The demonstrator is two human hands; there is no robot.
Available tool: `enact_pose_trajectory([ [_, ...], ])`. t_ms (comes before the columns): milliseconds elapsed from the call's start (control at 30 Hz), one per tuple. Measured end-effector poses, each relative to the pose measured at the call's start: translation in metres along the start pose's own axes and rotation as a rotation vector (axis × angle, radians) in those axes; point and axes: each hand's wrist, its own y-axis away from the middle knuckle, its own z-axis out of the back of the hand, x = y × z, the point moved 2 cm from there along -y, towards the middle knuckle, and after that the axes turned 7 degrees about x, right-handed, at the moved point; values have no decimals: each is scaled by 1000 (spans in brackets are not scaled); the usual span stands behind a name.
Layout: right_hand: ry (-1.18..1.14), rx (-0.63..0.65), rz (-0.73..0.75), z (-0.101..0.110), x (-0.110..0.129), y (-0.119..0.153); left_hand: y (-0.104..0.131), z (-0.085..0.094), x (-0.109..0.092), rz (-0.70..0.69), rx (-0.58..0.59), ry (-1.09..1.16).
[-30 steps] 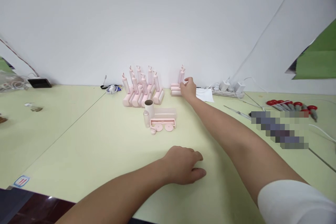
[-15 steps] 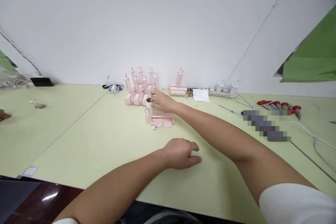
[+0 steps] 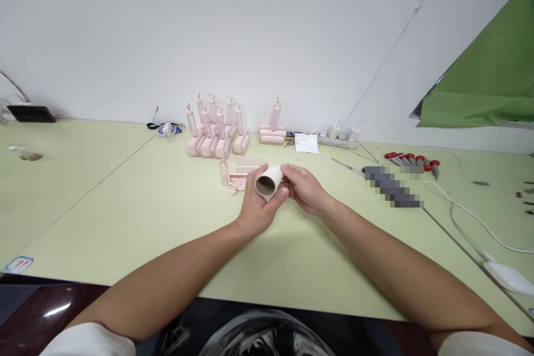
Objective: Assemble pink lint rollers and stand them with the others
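Note:
A white sticky lint-roller refill roll [image 3: 274,174] is held above the table, its hollow end turned toward me. My left hand [image 3: 257,206] wraps round its left side and underneath, thumb across the front. My right hand [image 3: 306,188] pinches the roll's right side with its fingertips. Just behind my hands lie pink lint-roller parts: a pink cover [image 3: 250,164], round pink end pieces [image 3: 241,184] and a small pink cap [image 3: 233,189]. Beside them a clear pink handle tube [image 3: 224,172] stands upright. My left hand partly hides these parts.
Several pink lint rollers [image 3: 217,142] stand along the wall, with another group [image 3: 273,133] to their right. Further right are a white paper [image 3: 306,143], a power strip [image 3: 342,143] with chargers, red-handled tools [image 3: 411,159] and white cables [image 3: 463,211].
My right hand has brought the roll from among the parts toward me. My left hand has moved up from the table and taken hold of it too. The view has shifted slightly.

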Motion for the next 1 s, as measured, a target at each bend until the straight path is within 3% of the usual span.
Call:
enact_pose_trajectory([
  [100,161,20,81,5,-17,10,8,6,-19,-247,31,-57],
  [267,726,221,196,1,-36,0,25,-2,-40,-411,476,-45],
  [367,1002,236,260,-8,-42,-4,29,-10,-37,-426,630,-34],
  [567,1131,306,339,-13,-43,-1,23,-9,-23,-440,553,-50],
  [767,1166,355,423,-9,-48,-5,25,-8,-29,-660,504,15],
  [900,1187,407,381,-13,-44,-4,25,-7,-31,-637,508,-15],
  [1000,1091,327,311,-11,-38,0,24,-5,-29,-582,495,-35],
])
